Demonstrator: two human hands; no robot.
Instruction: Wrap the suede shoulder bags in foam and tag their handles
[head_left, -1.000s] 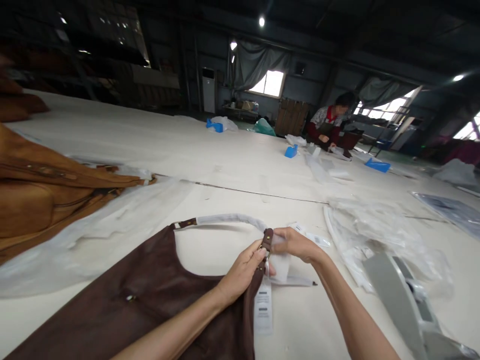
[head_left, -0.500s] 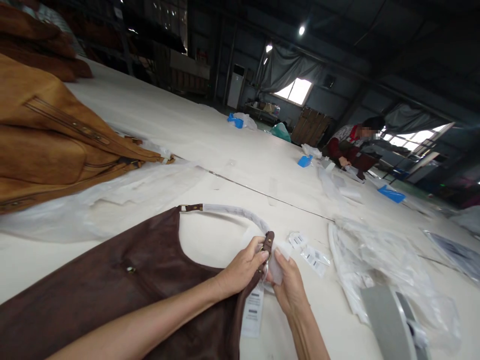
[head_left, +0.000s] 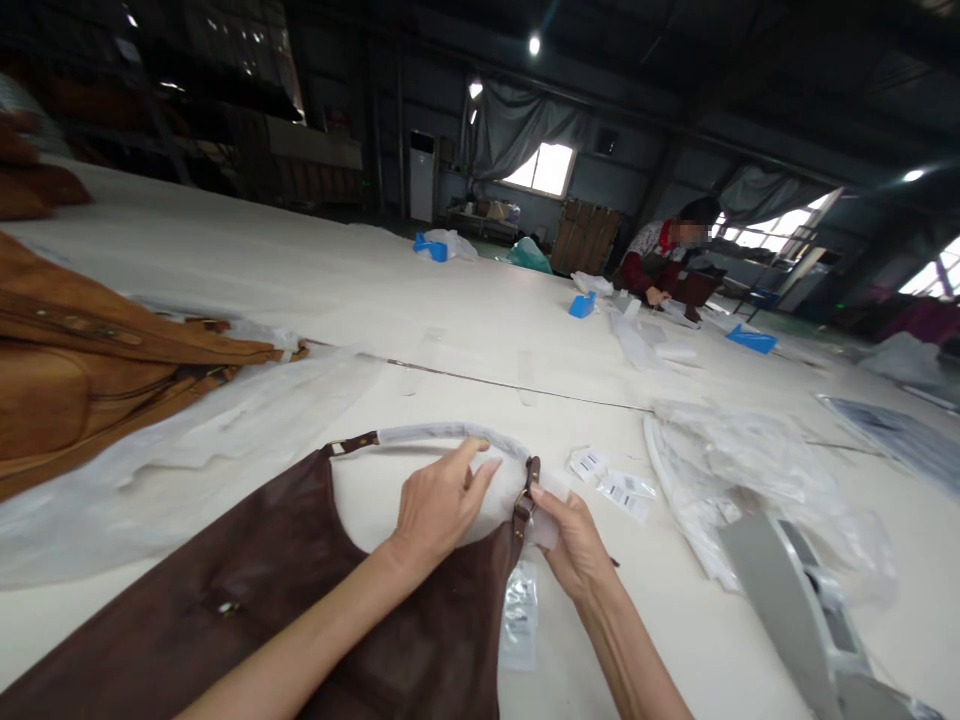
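Note:
A dark brown leather handbag (head_left: 285, 590) lies on the white table. Its shoulder strap (head_left: 450, 432) curves above the bag's opening, wrapped in clear plastic. My right hand (head_left: 576, 535) pinches the strap's buckle end (head_left: 523, 500), thumb on the leather, with a translucent white sheet (head_left: 547, 520) behind the buckle. Inside the loop of the strap, my left hand (head_left: 439, 500) has its thumb and forefinger apart; its other fingers are partly hidden. The sheet runs close to its fingertips, and whether they touch is unclear. A clear packet (head_left: 519, 615) lies beside the bag.
A tan leather bag (head_left: 90, 370) rests on plastic wrap (head_left: 187, 470) at left. Small labelled packets (head_left: 626, 490), plastic bags (head_left: 750, 480) and a grey tape dispenser (head_left: 787, 590) lie to the right. A co-worker (head_left: 667, 260) bends over the table farther back.
My left hand has let go of the buckle area and moved left, its fingers parting. My right hand still holds the strap end. The camera view has turned right.

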